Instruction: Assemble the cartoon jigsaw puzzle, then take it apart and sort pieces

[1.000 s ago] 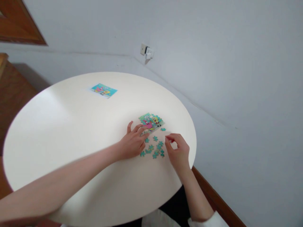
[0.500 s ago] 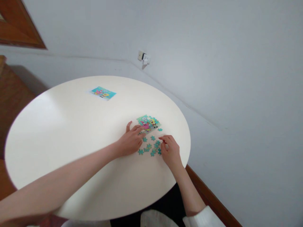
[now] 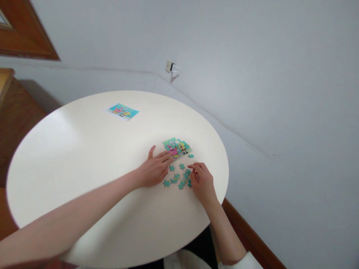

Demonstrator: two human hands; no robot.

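Teal pieces (image 3: 177, 176) by curled right hand (image 3: 203, 183), hold unclear; left hand (image 3: 154, 170) spread on puzzle (image 3: 179, 146).

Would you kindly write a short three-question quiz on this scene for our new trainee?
1. Fill the gap: the card lies beyond the puzzle on a ____ table.
2. True or false: fingers of the left hand reach over part of the puzzle.
3. Which is nearest the right hand? A) the card B) the loose pieces C) the socket

Key: 1. white; 2. true; 3. B
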